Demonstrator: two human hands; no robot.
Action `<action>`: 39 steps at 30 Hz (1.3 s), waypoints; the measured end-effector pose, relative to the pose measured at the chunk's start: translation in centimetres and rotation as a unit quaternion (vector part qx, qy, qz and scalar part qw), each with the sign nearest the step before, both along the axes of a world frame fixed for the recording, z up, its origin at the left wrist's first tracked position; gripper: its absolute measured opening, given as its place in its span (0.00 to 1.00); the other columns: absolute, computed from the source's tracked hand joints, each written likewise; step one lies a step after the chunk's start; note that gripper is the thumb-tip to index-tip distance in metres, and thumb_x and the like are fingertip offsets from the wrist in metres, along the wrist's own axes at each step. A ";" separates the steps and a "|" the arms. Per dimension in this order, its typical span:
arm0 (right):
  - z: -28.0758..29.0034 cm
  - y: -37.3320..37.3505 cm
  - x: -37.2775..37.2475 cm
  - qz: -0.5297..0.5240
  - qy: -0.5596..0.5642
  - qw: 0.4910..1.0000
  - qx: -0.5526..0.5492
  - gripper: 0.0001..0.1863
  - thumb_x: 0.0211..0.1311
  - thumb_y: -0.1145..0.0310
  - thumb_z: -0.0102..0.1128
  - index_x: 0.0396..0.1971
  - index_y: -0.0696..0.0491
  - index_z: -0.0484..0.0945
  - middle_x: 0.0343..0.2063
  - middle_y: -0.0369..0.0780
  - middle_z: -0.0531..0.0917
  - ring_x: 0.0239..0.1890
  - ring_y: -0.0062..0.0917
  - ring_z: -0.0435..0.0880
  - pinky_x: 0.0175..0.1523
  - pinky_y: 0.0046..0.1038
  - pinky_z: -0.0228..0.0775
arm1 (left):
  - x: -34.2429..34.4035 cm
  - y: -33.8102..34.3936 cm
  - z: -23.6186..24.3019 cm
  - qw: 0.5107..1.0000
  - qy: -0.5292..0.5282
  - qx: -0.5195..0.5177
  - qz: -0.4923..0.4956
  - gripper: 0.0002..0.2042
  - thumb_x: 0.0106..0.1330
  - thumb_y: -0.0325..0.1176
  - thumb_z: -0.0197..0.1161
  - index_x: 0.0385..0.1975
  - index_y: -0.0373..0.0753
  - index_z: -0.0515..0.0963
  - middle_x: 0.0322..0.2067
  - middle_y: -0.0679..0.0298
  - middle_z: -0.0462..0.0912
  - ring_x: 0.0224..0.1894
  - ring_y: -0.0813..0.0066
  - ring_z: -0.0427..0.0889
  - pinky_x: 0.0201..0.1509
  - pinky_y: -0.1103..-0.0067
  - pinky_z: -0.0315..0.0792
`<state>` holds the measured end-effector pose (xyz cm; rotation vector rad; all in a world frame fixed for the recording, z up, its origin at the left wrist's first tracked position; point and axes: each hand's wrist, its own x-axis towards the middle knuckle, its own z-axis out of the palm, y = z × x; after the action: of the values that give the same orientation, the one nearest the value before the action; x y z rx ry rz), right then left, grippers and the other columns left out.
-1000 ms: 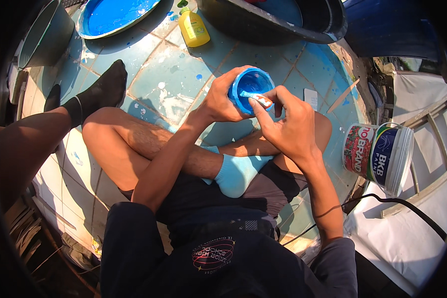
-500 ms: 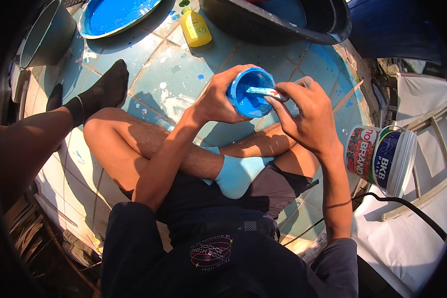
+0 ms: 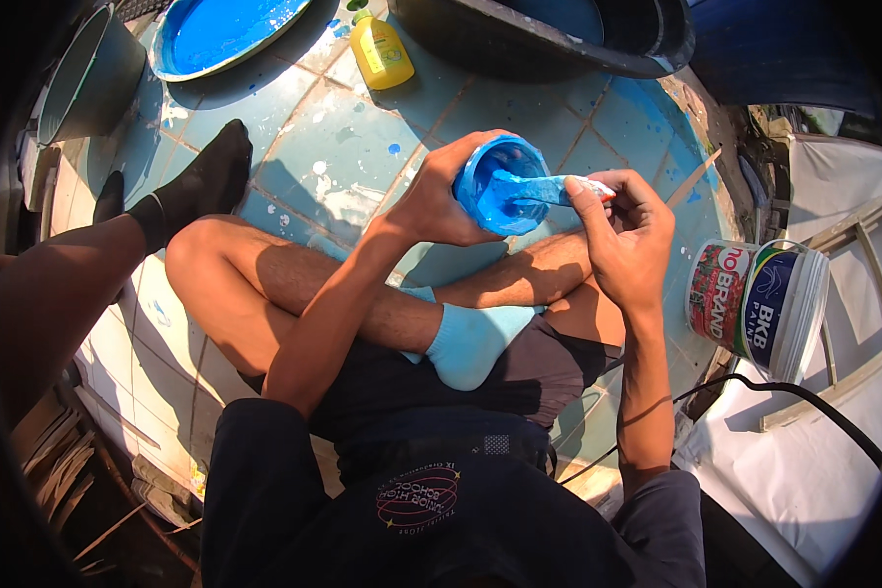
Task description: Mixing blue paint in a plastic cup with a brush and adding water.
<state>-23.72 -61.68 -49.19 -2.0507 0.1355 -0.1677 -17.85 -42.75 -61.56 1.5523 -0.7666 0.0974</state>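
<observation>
Now I see my left hand (image 3: 441,201) has tipped the blue cup (image 3: 500,181) toward three o'clock, fingers wrapped around it above my crossed legs, while my right hand (image 3: 622,235) fingers pinch the paint-coated stick (image 3: 559,188) drawn out, suggesting scraping.

left grip (image 3: 439,201) clasped, right grip (image 3: 625,235) pinching

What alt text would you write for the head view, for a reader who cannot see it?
A person sitting cross-legged on a paint-spattered tiled floor holds a small blue cup in the left hand while the right hand scrapes blue paint inside it with a stick. A paint bucket lies nearby.
</observation>
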 end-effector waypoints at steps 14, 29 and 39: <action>2.9 1.5 -0.7 0.085 -0.132 0.970 -0.187 0.09 0.53 0.74 0.74 0.33 0.57 0.84 0.29 0.40 0.85 0.29 0.24 0.81 0.38 0.23 0.71 | 0.3 0.5 -0.2 0.999 0.008 -0.031 0.020 0.43 0.40 0.39 0.85 0.59 0.39 0.70 0.53 0.57 0.80 0.54 0.65 0.82 0.60 0.71 0.76; 2.0 -0.1 1.0 0.248 -0.128 0.900 -0.335 0.13 0.51 0.70 0.71 0.39 0.49 0.84 0.35 0.34 0.86 0.34 0.32 0.80 0.37 0.32 0.76 | 0.5 1.2 -0.4 1.000 0.001 -0.018 0.021 0.46 0.37 0.39 0.85 0.61 0.41 0.68 0.53 0.56 0.80 0.55 0.61 0.83 0.59 0.69 0.76; -0.3 2.5 -0.7 0.032 0.097 0.986 -0.130 0.15 0.61 0.64 0.67 0.24 0.61 0.78 0.12 0.42 0.80 0.13 0.17 0.76 0.21 0.25 0.65 | -0.4 -0.1 -0.9 0.997 -0.036 -0.021 0.064 0.40 0.40 0.38 0.84 0.57 0.41 0.72 0.50 0.57 0.82 0.51 0.61 0.84 0.54 0.71 0.78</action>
<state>-24.39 -59.18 -49.47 -2.3276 0.1759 0.0586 -18.21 -42.89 -62.45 1.5634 -0.7169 0.2631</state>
